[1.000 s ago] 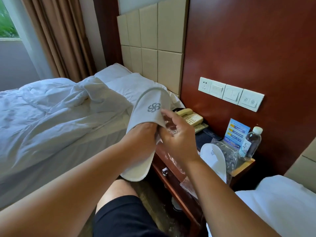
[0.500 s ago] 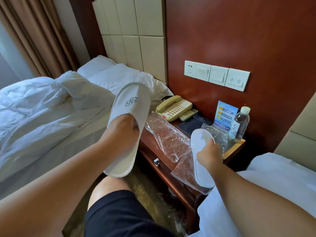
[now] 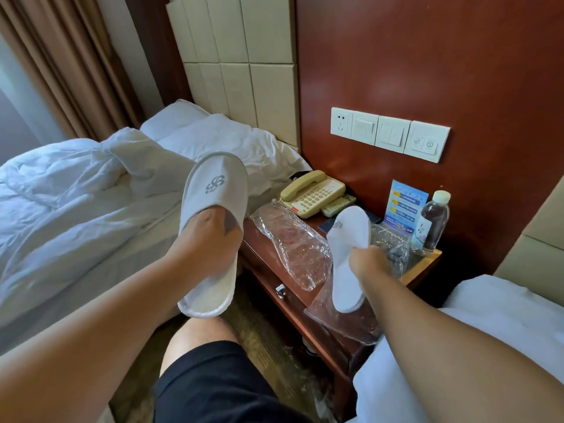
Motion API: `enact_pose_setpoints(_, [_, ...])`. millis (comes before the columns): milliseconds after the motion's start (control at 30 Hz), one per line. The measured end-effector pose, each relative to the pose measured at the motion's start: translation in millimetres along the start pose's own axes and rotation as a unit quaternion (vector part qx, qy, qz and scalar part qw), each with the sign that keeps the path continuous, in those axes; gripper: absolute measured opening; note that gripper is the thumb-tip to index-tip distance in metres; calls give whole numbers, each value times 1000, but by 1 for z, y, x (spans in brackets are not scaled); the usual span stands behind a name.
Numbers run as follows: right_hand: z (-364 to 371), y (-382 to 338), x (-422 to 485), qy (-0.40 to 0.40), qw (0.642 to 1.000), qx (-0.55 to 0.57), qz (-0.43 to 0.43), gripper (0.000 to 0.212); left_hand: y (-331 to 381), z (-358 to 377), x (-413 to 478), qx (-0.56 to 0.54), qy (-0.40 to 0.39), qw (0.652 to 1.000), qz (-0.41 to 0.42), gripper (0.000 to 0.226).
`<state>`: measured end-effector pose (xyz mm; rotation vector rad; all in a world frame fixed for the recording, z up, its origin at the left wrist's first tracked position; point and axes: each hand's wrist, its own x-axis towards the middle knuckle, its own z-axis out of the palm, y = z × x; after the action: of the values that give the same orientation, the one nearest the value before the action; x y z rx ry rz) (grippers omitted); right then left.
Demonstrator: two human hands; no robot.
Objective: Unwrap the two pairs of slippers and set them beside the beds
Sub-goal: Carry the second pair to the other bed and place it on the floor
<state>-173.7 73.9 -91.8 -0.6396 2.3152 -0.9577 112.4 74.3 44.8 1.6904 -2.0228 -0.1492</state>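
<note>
Left hand [image 3: 210, 236] tucked inside one slipper [image 3: 213, 227], raised beside left bed [image 3: 76, 209]; right hand [image 3: 366, 264] pinching second slipper [image 3: 348, 254] above worktop [image 3: 424, 261]. Risk: loose wrapper [image 3: 293, 242] w/ edge overhanging, easily dragged to floor; bottle [image 3: 433, 221] nearby, may tip.

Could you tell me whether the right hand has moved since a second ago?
Yes. The right hand left the slipper in the left hand, crossed toward the water bottle and gripped the second slipper.
</note>
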Motion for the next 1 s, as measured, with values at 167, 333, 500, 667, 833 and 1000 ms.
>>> enact_pose_setpoints(167, [-2,-90,-45,11,985,99,-140,40,-6,-30,10,-16,11,999,-31,32])
enact_pose_setpoints(333, [3,-159,-125,-12,929,177,-324,38,-25,-69,13,-49,65,996,-22,67])
enact_pose_setpoints(500, [14,-199,-203,-84,886,172,-423,42,-43,-104,11,-42,132,989,-54,93])
enact_pose_setpoints(667, [34,-219,-258,-115,859,193,-459,37,-55,-135,-2,-78,232,966,-83,82])
enact_pose_setpoints(833, [46,-230,-288,-122,852,170,-480,38,-79,-177,-17,-46,292,953,-72,66])
enact_pose_setpoints(1000, [54,-238,-317,26,796,57,-601,53,-89,-202,-42,47,283,957,-50,61])
